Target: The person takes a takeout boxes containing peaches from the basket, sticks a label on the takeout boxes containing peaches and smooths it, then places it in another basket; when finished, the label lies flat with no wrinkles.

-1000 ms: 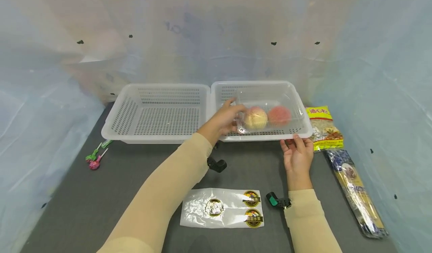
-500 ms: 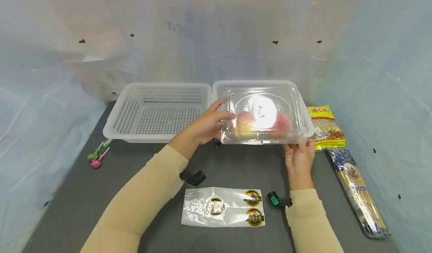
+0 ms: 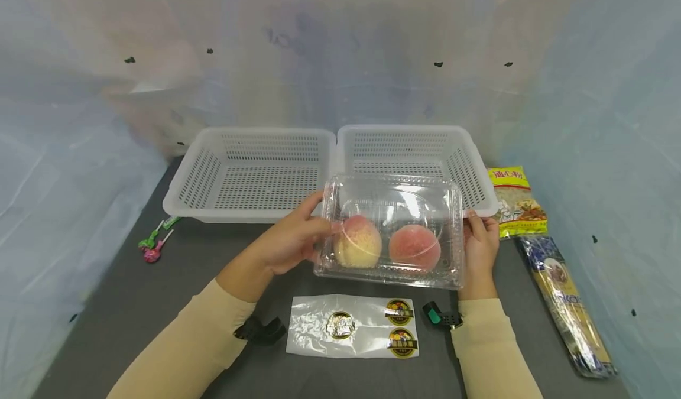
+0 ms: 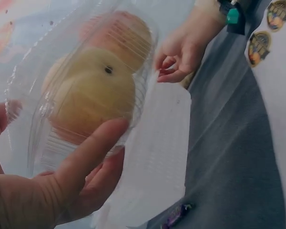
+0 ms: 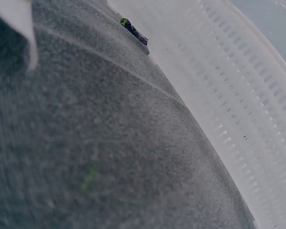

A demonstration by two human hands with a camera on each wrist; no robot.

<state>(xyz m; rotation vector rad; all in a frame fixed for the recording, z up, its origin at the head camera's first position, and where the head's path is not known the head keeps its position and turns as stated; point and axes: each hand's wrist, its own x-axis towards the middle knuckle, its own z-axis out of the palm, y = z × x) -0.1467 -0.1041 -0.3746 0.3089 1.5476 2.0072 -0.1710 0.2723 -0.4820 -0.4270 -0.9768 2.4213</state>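
Dark grey table (image 3: 133, 304); clear clamshell box (image 3: 391, 230) held lengthwise left-to-right, lid up; left hand (image 3: 289, 242) and right hand (image 3: 479, 248) grip its ends.

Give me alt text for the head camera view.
Two hands, left hand and right hand, hold a clear plastic clamshell box with two peaches above a dark grey table. Behind stand two empty white perforated baskets; a clear stickered bag lies in front.
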